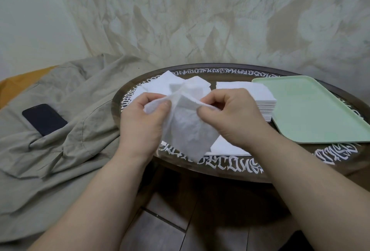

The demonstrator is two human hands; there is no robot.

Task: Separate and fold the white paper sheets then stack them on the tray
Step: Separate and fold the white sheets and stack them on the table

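Centre of frame, head view: both hands up over the table, working one sheet.
Left hand (140,118): thumb + fingers pinch the sheet's left edge.
Right hand (230,114): fingers curled, pinching the sheet's right edge.
Paper sheet (186,130): white, crumpled, hangs btwn both hands above the near table edge.
Loose sheets (160,83): untidy heap behind the hands, centre.
Neat stack (258,94): just right of the hands, touching the tray's left edge.
Tray (312,110): pale green, right of frame, on the table.
Table (226,165): round, dark, white lettering round rim.
Phone (44,119): left, on grey cloth (66,150).
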